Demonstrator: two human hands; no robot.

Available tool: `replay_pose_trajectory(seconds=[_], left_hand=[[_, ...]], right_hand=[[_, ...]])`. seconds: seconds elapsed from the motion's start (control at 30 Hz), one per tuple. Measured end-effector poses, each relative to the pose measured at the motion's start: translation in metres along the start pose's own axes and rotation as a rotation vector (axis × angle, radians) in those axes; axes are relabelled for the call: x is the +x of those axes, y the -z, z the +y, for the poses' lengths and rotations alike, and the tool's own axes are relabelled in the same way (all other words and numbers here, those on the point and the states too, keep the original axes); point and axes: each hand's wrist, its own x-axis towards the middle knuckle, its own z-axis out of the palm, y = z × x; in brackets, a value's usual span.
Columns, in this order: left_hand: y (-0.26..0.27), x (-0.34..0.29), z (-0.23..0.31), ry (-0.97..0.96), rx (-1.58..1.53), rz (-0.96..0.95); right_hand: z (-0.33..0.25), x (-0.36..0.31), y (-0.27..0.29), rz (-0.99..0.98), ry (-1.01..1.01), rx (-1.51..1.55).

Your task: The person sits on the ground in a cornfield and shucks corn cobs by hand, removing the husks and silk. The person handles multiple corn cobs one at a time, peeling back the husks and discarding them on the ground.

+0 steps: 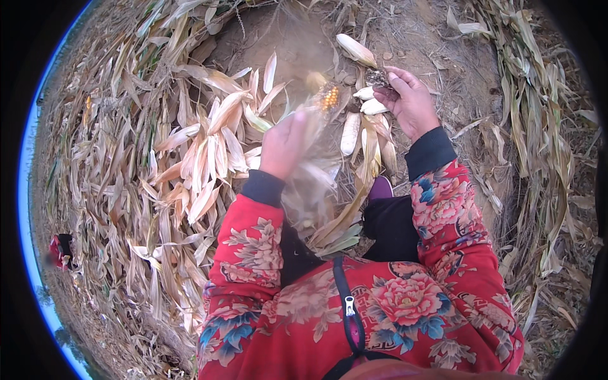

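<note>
My left hand [285, 144] is closed round an ear of corn [329, 98]. Yellow kernels show near its upper end, while pale husk hangs from it, smeared by motion. My right hand [408, 101] is a little to the right, apart from that ear, with thumb and fingers pinched at a dark, speckled, crumbly clump [378, 77]; what it is I cannot make out. Just below the right hand lie pale ears of corn [349, 133], several together on the soil. Another ear in light husk [356, 49] lies beyond them.
Loose dry husks [206, 158] are heaped to my left. Rows of dry corn stalks and leaves [525, 95] run along the right side. Bare brown soil [443, 57] shows between. My purple shoe [380, 188] is close to the ears. A person in red [61, 250] is far off at the left.
</note>
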Motion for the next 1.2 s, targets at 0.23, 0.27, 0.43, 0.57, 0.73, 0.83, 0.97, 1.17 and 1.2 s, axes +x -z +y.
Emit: replay_pose_trajectory(seconds=[0.23,0.27,0.43,0.57,0.73,0.83,0.97,1.17,1.2], left_hand=[[-0.009,0.002,-0.015,0.086,-0.167,-0.011],[-0.009,0.002,-0.016,0.101,-0.211,-0.010],[-0.002,0.005,-0.009,0.253,-0.549,-0.055],[-0.001,0.001,0.003,0.237,-0.596,-0.090],[-0.005,-0.002,0.003,0.220,-0.575,-0.203],[-0.014,-0.003,0.005,0.230,-0.626,-0.225],[-0.019,-0.002,0.002,0.214,-0.696,-0.173],[-0.032,0.002,-0.023,0.172,-0.547,-0.103],[-0.034,0.000,-0.020,0.160,-0.543,-0.079]], right_hand=[[0.005,-0.009,-0.013,-0.143,-0.194,0.125],[0.008,-0.007,-0.011,-0.134,-0.203,0.131],[0.013,-0.007,-0.015,-0.091,-0.210,0.106],[0.021,-0.007,-0.018,-0.209,-0.033,-0.367],[0.021,-0.029,-0.048,-0.292,-0.155,-0.245],[0.025,-0.027,-0.050,-0.345,-0.097,-0.262],[0.036,-0.024,-0.048,-0.263,-0.029,-0.220],[0.044,-0.021,-0.047,-0.130,0.127,-0.496],[0.044,-0.022,-0.047,-0.106,0.174,-0.587]])
